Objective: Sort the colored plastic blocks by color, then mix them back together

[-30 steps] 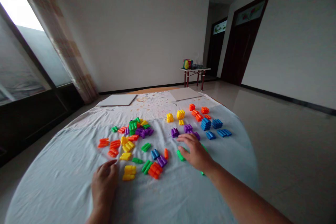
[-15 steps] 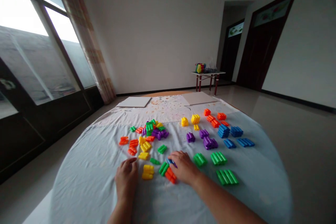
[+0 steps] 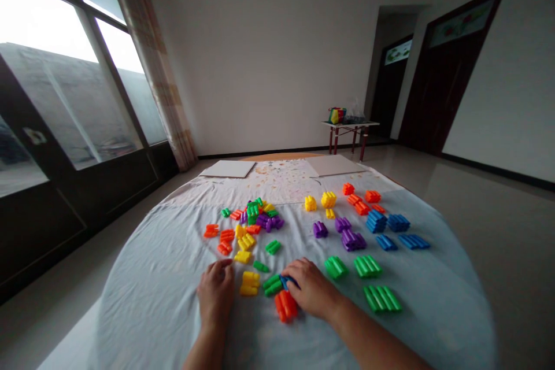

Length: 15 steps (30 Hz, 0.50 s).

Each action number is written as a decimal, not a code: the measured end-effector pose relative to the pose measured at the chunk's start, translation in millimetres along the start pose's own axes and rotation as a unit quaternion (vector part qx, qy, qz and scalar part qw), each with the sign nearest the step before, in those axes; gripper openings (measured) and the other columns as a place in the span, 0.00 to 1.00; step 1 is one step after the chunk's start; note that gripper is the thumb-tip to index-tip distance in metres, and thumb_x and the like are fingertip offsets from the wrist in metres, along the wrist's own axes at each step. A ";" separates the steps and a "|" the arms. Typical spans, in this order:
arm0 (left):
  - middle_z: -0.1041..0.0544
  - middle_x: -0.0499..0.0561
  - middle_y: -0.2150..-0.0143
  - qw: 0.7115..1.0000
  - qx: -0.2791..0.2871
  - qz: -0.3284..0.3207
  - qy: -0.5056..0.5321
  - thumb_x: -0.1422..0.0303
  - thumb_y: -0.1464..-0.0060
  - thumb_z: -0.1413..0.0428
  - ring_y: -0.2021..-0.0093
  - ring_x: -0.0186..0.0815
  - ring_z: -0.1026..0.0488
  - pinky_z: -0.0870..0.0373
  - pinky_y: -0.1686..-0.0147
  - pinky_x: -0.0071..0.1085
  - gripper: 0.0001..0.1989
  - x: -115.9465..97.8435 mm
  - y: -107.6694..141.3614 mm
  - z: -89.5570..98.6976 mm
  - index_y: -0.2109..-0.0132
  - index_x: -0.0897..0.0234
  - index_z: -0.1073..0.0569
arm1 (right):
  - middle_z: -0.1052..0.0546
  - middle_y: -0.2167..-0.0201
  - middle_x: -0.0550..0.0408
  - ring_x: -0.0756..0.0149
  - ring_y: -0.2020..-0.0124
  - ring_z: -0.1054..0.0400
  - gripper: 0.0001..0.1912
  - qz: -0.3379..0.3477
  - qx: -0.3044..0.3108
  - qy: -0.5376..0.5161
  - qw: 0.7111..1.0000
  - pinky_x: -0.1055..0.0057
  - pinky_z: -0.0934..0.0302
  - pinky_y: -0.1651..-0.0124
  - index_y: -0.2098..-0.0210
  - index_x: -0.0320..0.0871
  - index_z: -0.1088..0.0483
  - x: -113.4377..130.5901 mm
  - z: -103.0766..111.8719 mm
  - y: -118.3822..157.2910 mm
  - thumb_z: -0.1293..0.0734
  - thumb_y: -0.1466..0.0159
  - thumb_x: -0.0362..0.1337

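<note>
**Right hand (image 3: pixel 311 289) parked on a blue plastic block (image 3: pixel 286 282)**

So the fingers are curled forward and down, with the block just left of the palm, right at the fingertips. Can't tell if it's a real pinch, since they hide most of it. Its long axis seems to run roughly sideways with a slight slant, but that's hard to call. It's touching a green ribbed block (image 3: pixel 272 285) on its left, with an orange ribbed block (image 3: pixel 286 306) just below. The left hand (image 3: pixel 215 292) is farther off, loosely curled with nothing visible in it, near a yellow block (image 3: pixel 249 283). It's all on a pale blue cloth (image 3: pixel 147 312) over a round table (image 3: pixel 277 156), among more piles of blocks (image 3: pixel 376 221), with big windows (image 3: pixel 56 69) to the left and dark doors (image 3: pixel 442 87) back right.
</note>
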<state>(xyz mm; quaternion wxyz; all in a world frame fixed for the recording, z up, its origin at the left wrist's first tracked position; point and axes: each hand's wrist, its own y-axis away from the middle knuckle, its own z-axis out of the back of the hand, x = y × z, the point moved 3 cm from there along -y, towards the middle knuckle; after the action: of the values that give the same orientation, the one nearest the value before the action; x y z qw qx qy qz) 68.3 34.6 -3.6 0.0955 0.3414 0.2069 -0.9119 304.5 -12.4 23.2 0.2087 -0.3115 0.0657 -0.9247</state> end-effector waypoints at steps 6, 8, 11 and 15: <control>0.24 0.54 0.59 1.000 0.015 0.013 -0.008 0.61 0.50 0.55 0.57 0.41 0.28 0.34 0.57 0.35 0.17 -2.9 0.8 -0.1 0.62 0.61 0.25 | 0.25 0.60 0.52 0.64 0.55 0.35 0.14 0.010 -0.031 -0.009 0.999 0.69 0.43 0.49 0.59 0.42 0.28 -2.2 0.9 1.1 0.39 0.42 0.26; 0.24 0.54 0.59 1.000 0.021 0.016 -0.009 0.61 0.50 0.55 0.57 0.42 0.28 0.34 0.57 0.35 0.17 -4.0 0.4 -0.7 0.62 0.61 0.25 | 0.26 0.59 0.52 0.64 0.55 0.36 0.16 0.017 -0.049 -0.015 0.999 0.69 0.43 0.48 0.58 0.42 0.28 -2.6 1.8 2.5 0.39 0.43 0.25; 0.24 0.53 0.58 0.999 0.033 0.018 -0.012 0.61 0.50 0.55 0.56 0.42 0.28 0.35 0.56 0.36 0.17 -4.7 -0.2 -1.5 0.62 0.60 0.25 | 0.25 0.59 0.53 0.65 0.55 0.35 0.15 0.028 -0.083 -0.031 0.996 0.69 0.42 0.49 0.58 0.42 0.28 -1.3 11.1 7.1 0.39 0.43 0.25; 0.24 0.52 0.59 0.999 0.049 0.018 0.002 0.58 0.51 0.55 0.58 0.41 0.28 0.34 0.59 0.36 0.18 1.9 -2.2 -2.8 0.62 0.58 0.24 | 0.25 0.59 0.53 0.65 0.54 0.35 0.14 0.017 -0.146 -0.021 0.989 0.68 0.42 0.48 0.58 0.43 0.29 -14.6 46.0 19.6 0.39 0.42 0.27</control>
<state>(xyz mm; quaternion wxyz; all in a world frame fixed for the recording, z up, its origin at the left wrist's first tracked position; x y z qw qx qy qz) 67.9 37.8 -6.1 0.0946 0.3509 0.1558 -0.9185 349.5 -23.5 46.8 0.1783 -0.3572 0.2013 -0.8945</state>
